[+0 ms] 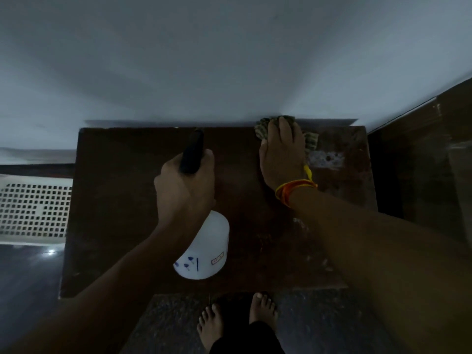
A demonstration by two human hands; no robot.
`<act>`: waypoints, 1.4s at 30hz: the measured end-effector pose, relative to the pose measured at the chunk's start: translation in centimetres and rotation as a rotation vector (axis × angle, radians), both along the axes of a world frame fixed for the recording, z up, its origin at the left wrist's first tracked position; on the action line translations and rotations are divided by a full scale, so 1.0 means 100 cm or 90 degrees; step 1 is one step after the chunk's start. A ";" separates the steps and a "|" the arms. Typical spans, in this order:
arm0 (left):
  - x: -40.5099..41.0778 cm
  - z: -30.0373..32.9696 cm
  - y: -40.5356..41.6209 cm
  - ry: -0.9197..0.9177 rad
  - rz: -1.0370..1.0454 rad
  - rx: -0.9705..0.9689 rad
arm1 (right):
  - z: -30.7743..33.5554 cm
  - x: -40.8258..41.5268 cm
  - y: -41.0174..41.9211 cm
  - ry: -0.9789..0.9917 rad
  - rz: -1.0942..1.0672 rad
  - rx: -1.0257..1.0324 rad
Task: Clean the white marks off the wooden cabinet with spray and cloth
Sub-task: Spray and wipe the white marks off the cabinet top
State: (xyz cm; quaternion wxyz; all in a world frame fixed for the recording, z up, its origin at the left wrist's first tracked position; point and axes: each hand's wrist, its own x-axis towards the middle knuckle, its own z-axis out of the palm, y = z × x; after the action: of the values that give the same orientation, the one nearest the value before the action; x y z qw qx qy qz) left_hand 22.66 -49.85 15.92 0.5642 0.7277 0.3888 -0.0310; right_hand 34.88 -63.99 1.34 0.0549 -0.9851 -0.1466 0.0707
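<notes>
Bare feet (237,320): standing on the speckled floor (332,323) at the near edge of the cabinet, nearest the camera.
Perforated white basket (33,210): sitting at far left, beside the cabinet; its contents are not showing.
Wooden cabinet top (132,213): lying dark and flat against the wall, serving as the worktop.
Left hand (185,185): curling round the black trigger head (192,154) of the spray bottle, fingers wrapped tight, nozzle pointing away toward the wall.
Spray bottle (207,249): hanging from that grip above the middle of the worktop, white body toward the camera; how full it is cannot be told.
Right hand (282,155): pressing flat with fingers straight on the striped cloth (263,129) at the far right edge, against the wall.
White marks (324,159): showing as a pale patch just right of the right hand, touching the cloth's edge; fainter specks (300,223) lying nearer, beside the right forearm.
Deciding relation: the patch is lying to the right of the cloth, so the right hand is the nearer one; a short sideways wipe probably reaches it.
Orange thread band (293,190): circling the right wrist.
</notes>
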 end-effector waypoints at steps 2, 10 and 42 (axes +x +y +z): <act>-0.004 0.002 -0.002 0.000 -0.004 0.015 | 0.001 -0.001 -0.002 0.003 -0.005 0.012; -0.013 0.002 -0.018 -0.006 -0.004 0.001 | 0.011 -0.066 -0.029 -0.047 -0.021 0.058; -0.027 0.000 -0.065 -0.023 0.015 0.023 | 0.014 -0.074 -0.068 -0.056 -0.008 0.039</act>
State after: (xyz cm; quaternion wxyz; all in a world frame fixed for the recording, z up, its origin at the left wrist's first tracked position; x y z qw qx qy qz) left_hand 19.95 -56.38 15.95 0.5579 0.7339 0.3875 -0.0045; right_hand 27.50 -70.84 2.78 0.0793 -0.9860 -0.1449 0.0224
